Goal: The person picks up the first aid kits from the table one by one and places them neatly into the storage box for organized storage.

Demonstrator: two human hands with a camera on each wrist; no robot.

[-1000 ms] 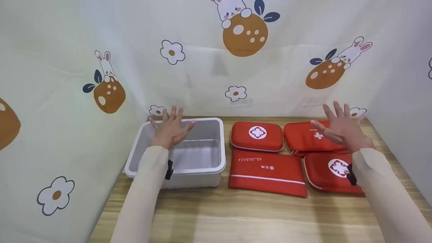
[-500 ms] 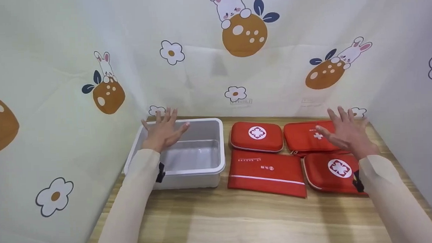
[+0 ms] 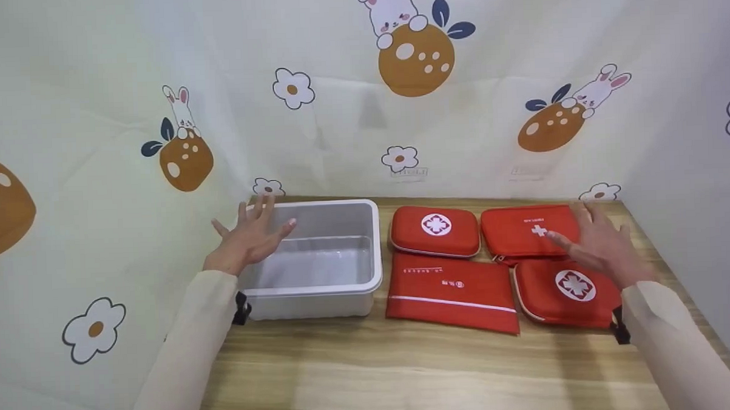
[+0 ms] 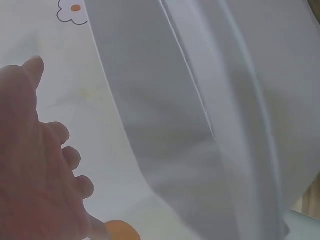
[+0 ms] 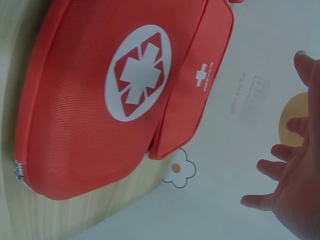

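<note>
My left hand (image 3: 248, 238) is held over the left side of a light grey plastic bin (image 3: 374, 247), fingers spread and nothing in its grasp. In the left wrist view the bin's wall (image 4: 150, 100) runs beside that hand. Over the right-hand pouches, my right hand (image 3: 606, 248) is spread too and holds nothing. Beneath it lie a red hard first aid case (image 3: 547, 289) with a round white emblem and, behind, a red zippered first aid pouch (image 3: 512, 233) with a white cross. The right wrist view shows the case (image 5: 85, 130) close up, with the fingers apart from it.
A second red hard case (image 3: 414, 233) stands right of the bin. In front of it lies a flat red pouch (image 3: 447, 305) with a white stripe. Everything is on a wooden table (image 3: 395, 374), enclosed at the back and sides by patterned cloth (image 3: 332, 133).
My left hand has moved left and toward me, from over the bin's middle to its left side. My right hand has drifted right and toward me. The bin and pouches have stayed put.
</note>
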